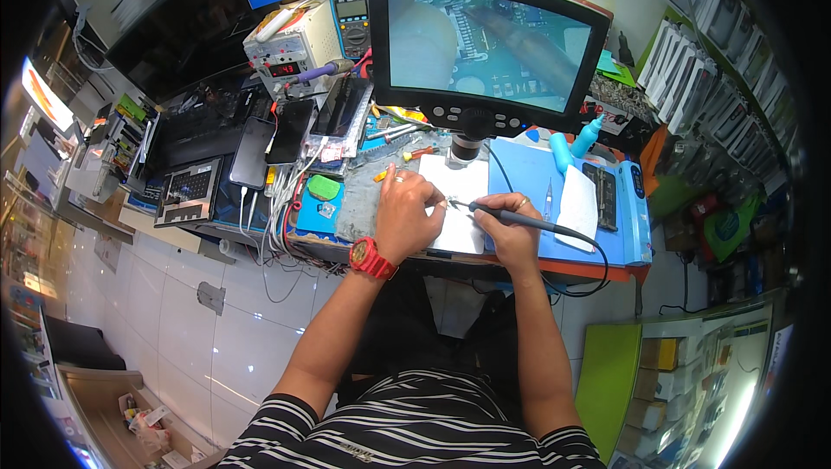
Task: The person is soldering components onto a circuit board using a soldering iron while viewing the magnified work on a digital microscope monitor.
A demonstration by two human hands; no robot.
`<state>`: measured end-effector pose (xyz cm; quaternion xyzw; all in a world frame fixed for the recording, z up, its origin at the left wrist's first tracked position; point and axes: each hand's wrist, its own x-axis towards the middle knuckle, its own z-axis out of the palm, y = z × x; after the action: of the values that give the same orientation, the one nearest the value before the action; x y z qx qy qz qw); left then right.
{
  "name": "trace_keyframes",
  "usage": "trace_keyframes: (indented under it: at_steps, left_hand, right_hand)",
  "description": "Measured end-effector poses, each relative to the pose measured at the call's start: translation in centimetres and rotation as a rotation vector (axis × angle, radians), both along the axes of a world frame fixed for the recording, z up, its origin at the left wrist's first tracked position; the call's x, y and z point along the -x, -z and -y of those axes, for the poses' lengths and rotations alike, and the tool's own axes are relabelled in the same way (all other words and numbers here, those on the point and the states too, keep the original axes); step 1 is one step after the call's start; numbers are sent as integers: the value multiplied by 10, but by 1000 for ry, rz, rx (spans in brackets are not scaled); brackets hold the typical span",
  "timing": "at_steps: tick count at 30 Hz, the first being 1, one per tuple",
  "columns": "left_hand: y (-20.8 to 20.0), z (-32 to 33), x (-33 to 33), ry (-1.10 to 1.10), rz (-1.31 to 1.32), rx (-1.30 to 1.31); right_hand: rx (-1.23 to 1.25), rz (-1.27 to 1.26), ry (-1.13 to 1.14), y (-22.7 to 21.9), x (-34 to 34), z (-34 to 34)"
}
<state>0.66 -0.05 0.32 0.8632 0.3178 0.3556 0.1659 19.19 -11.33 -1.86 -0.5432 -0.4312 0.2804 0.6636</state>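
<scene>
My left hand [401, 211], with a red watch [370, 258] at its wrist, is closed in a pinch at the edge of a small circuit board [453, 201]. My right hand [516, 237] grips a dark soldering iron [547, 226] like a pen. Its tip points left and reaches the board, though contact is too small to tell. Both hands work over a white plate [457, 234], just below the lens [465, 150] of a digital microscope. On the microscope's screen [485, 49], a fingertip and a dark tip appear enlarged over a green board.
To the right, a blue mat [518, 176] carries tweezers [549, 201], a white cloth [578, 208] and light-blue bottles [587, 135]. Phones [252, 153], cables and a green sponge [325, 188] crowd the left. Behind them stand a power supply [290, 49] and a multimeter [352, 26]. The iron's cord [604, 272] loops near the front edge.
</scene>
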Motion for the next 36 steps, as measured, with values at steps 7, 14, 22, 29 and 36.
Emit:
trace_keyframes:
  at_steps: [7,14,22,29,36]
  left_hand:
    - [-1,1,0,1,9,0]
    - [-3,2,0,4,-2,14]
    - [-2,1,0,-1,-6,15]
    - [-4,2,0,-1,-14,21]
    - [-2,1,0,-1,-6,2]
  right_hand:
    - [-4,-26,-2,1,0,0]
    - [-3,28,5,-2,1,0]
    - [18,24,11,-9,3,2]
    - [-21,7,17,-2,2,0]
    - [-16,-2,12,-3,2,0]
